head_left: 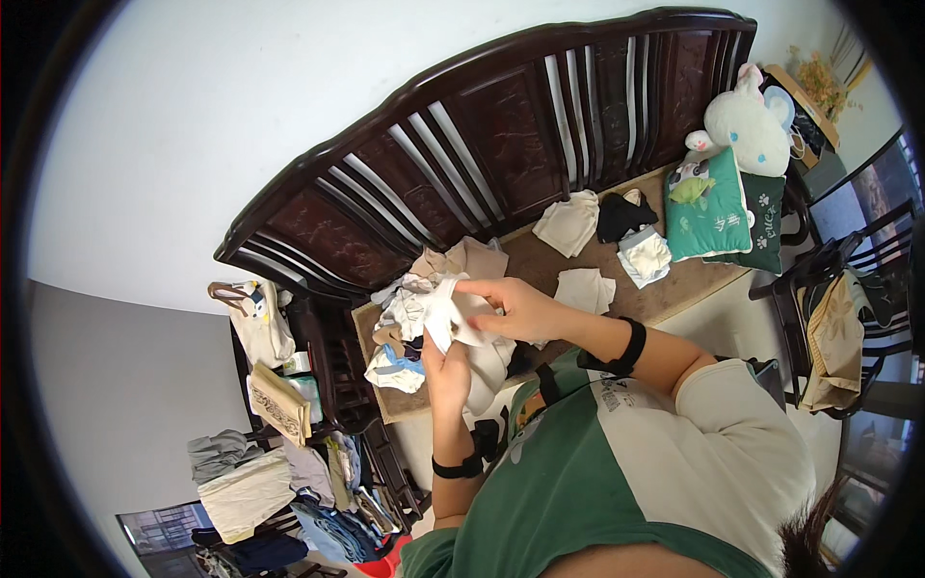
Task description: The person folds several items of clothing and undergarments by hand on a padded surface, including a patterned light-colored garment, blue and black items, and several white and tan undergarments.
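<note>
White cloth (443, 316) gripped in left hand (447, 378) and right hand (518, 308), by the clothes pile (407, 308); looks light, limp, likely to sag; best held by opposite edges.

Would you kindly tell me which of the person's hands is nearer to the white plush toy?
Right: the right hand is below and left of the white plush toy in view; the left hand is farther left and lower.

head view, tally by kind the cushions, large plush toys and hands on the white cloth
Bright green cushion and dark green cushion: 2
Large plush toy: 1
Left hand and right hand on the white cloth: 2
Total: 5
</note>
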Demonstrator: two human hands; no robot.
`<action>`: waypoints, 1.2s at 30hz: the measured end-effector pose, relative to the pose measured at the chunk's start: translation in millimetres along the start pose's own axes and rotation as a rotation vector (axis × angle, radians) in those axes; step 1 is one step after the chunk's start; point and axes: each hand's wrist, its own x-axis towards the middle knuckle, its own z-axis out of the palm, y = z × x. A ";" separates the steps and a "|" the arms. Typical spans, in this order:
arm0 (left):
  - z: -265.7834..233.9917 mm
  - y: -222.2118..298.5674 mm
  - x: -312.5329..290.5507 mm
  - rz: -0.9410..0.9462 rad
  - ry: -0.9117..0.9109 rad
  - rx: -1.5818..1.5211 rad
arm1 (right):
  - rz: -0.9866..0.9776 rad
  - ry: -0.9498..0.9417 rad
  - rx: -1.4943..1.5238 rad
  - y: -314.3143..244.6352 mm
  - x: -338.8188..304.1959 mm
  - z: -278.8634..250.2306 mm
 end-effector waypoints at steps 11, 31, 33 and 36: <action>28.8 -8.9 5.5 0.038 -0.170 0.587 | 0.077 0.592 -0.228 51.3 18.7 29.0; -18.9 -87.6 39.6 -0.651 -0.267 -0.140 | 0.146 -0.456 -0.646 80.3 -6.2 -19.2; -6.8 -87.8 35.3 -0.596 -0.266 -0.098 | 0.269 -0.463 -0.719 65.6 -4.9 -7.6; 2.6 -82.5 34.6 -0.533 -0.286 -0.076 | 0.377 -0.440 -0.816 70.8 -12.2 -2.1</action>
